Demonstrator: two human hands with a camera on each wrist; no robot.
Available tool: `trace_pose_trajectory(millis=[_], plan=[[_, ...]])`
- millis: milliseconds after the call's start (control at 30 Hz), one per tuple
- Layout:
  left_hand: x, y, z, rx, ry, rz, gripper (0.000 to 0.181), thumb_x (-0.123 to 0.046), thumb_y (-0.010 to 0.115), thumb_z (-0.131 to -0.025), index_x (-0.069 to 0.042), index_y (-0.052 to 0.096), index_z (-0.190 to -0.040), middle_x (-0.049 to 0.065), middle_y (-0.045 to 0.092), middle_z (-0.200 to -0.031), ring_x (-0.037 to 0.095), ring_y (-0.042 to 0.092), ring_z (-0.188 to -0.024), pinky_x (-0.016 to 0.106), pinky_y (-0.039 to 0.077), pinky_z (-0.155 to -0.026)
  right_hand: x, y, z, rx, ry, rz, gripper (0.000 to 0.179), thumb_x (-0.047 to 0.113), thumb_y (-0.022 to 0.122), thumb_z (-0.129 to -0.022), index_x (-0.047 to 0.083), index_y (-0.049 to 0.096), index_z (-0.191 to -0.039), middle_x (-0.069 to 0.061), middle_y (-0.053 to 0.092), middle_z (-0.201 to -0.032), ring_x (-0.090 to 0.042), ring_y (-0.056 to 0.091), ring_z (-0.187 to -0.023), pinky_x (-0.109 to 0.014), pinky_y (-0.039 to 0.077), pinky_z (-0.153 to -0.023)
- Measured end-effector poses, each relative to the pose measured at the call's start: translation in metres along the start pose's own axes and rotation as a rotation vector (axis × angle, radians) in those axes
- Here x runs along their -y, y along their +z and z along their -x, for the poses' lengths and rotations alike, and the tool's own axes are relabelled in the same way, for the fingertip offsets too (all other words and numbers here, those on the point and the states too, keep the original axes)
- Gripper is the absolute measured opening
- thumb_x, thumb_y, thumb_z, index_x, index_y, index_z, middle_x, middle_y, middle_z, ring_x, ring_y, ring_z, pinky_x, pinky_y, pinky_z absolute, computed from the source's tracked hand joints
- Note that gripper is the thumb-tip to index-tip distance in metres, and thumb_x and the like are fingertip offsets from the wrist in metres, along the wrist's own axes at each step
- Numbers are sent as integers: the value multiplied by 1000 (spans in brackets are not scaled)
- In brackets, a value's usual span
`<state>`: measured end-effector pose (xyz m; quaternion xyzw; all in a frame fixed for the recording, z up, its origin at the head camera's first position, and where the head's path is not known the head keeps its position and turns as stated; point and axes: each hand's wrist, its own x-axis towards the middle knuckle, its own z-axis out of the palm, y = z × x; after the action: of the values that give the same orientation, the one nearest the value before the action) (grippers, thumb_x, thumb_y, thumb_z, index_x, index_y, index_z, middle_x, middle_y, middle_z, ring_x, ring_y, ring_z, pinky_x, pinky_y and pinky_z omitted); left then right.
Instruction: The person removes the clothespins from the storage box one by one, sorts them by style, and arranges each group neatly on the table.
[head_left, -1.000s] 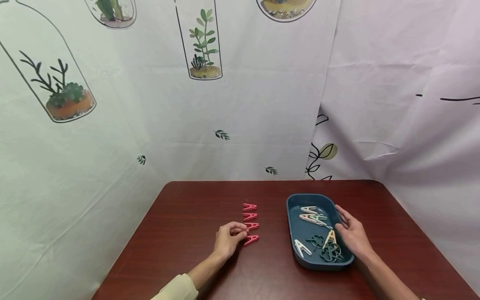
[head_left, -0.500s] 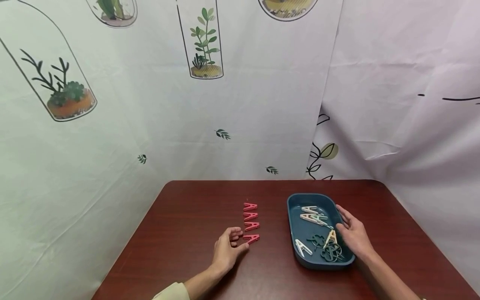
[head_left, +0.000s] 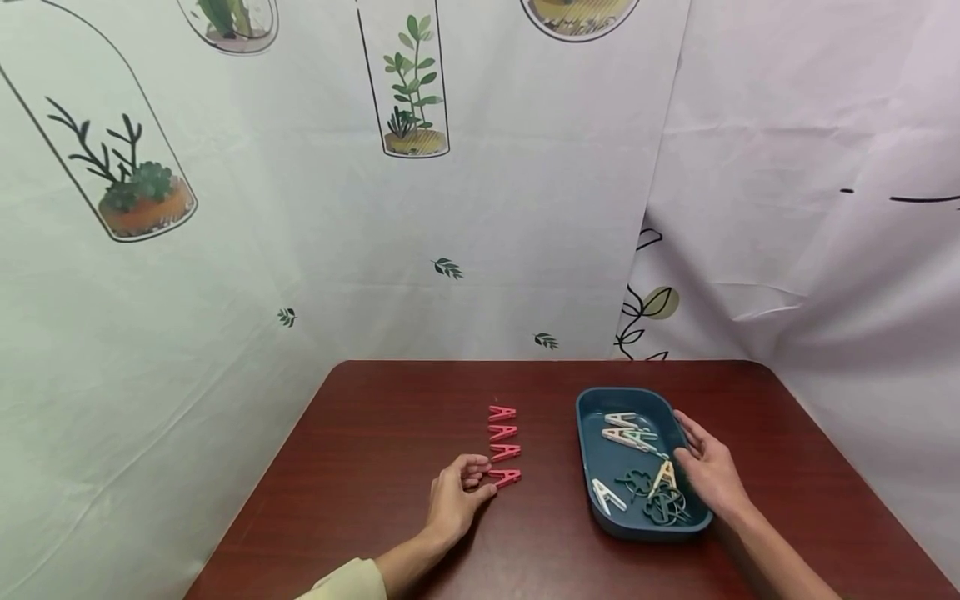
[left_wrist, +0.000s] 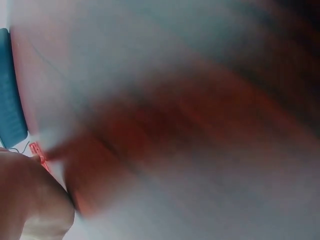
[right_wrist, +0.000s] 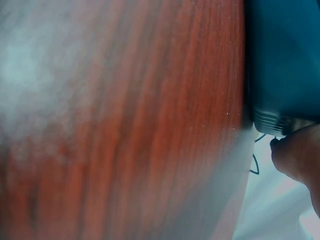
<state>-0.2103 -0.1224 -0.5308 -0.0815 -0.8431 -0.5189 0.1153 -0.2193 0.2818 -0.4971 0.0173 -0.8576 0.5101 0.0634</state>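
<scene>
Several red clothespins lie in a column on the table, among them the farthest clothespin (head_left: 502,413) and the nearest clothespin (head_left: 506,477). My left hand (head_left: 454,503) has its thumb and curled fingers about the legs of the nearest one, pinching it lightly; in the left wrist view a red clothespin (left_wrist: 38,152) shows beside the hand. On the right, my right hand (head_left: 712,475) grips the right wall of a blue tray (head_left: 587,467), thumb over the rim. Inside lie a white clothespin (head_left: 607,496), a yellow clothespin (head_left: 663,477), pale clothespins (head_left: 626,438) and dark green wire clips (head_left: 666,505).
The dark red wooden table (head_left: 405,417) stretches left of the clothespins and between them and the tray. Behind it hangs a pale cloth (head_left: 480,208) printed with plants in bottles, which also closes off both sides.
My left hand has drawn slightly nearer from between the two nearest clothespins to around the last one, which has turned a little straighter. The right hand has stayed on the tray.
</scene>
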Motion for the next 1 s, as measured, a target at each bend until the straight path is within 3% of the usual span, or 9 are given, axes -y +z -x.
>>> trace_pose_trajectory(millis=[400, 633, 867, 1000], plan=[[6, 0, -6, 16, 28, 69, 33, 2, 88, -84, -1, 75, -114, 11, 79, -111, 28, 76, -101, 34, 61, -88, 0, 0, 2, 2, -3, -16, 62, -3, 48, -108, -6, 24, -165, -35, 29, -166, -52, 38, -147, 0, 38, -87], [8, 0, -8, 27, 30, 69, 34, 2, 88, -85, -2, 75, -116, 11, 78, -113, 27, 75, -102, 32, 61, -88, 1, 0, 1, 3, 1, -7, 61, -3, 48, -109, -6, 24, -165, -35, 30, -165, -53, 40, -147, -10, 43, -95], [8, 1, -9, 33, 14, 50, 33, 2, 87, -85, -3, 75, -115, 9, 78, -113, 26, 75, -103, 32, 60, -89, 1, 1, 1, -4, -13, -19, 61, -4, 48, -108, -7, 25, -164, -35, 30, -165, -53, 38, -147, -1, 38, -88], [7, 1, -9, 37, 19, 46, 33, 4, 87, -85, -4, 75, -115, 8, 78, -112, 26, 75, -103, 33, 60, -90, 1, 1, 2, -7, -10, -28, 61, -4, 48, -107, -7, 25, -164, -35, 30, -165, -53, 39, -146, -2, 39, -88]])
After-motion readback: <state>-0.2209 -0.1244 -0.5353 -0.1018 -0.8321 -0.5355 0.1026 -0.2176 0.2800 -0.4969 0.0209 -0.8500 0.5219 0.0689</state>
